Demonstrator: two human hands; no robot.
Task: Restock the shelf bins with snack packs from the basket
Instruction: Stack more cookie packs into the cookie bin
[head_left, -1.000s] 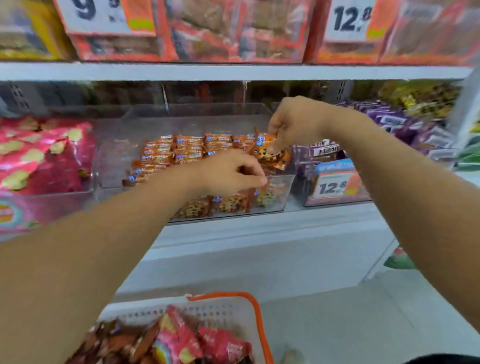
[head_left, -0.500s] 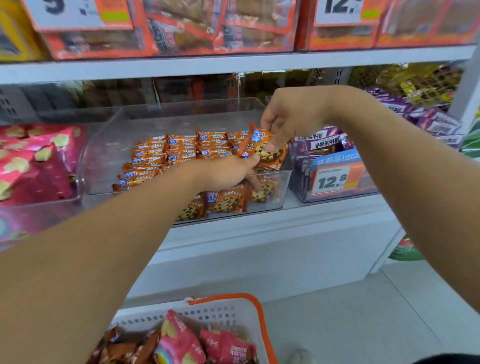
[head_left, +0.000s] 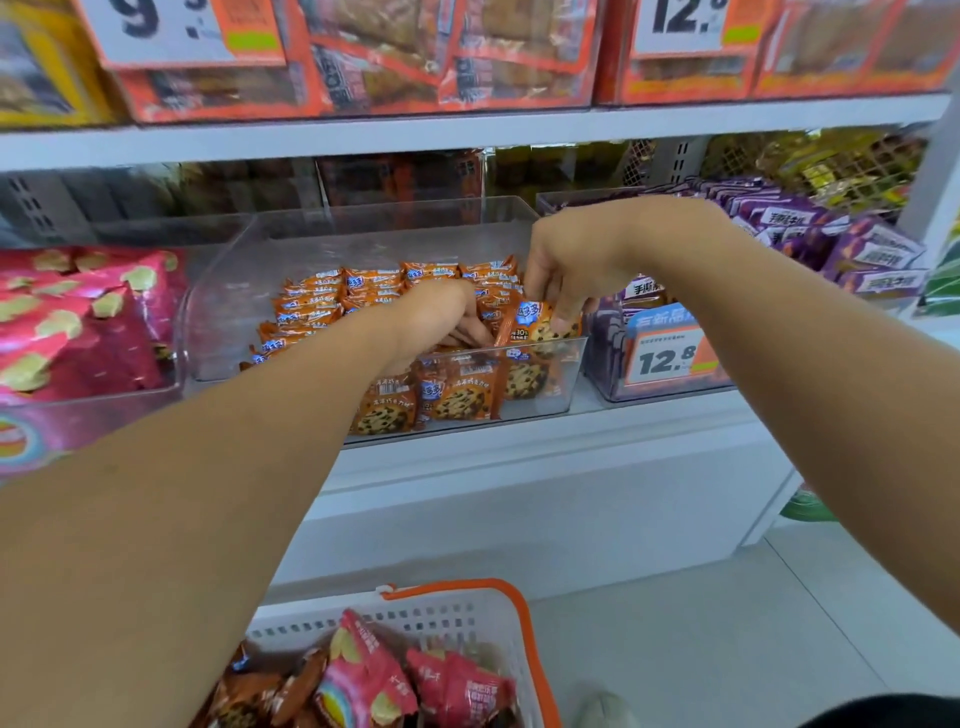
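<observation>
A price card (head_left: 670, 358) on the front of the clear bin of purple packs (head_left: 878, 249) reads "12.8" in black on white, beside an orange patch; blue Chinese characters run along its top edge, too cut off to read. On the upper shelf, a white tag (head_left: 156, 28) shows a large "9" (the rest is cropped), and another tag (head_left: 680, 23) shows "12." with the last digit cut off. The orange cookie pack (head_left: 540, 325) pinched in the right hand (head_left: 566, 265) carries "30%" in a dark circle. Chinese lettering on the purple packs is blurred.
</observation>
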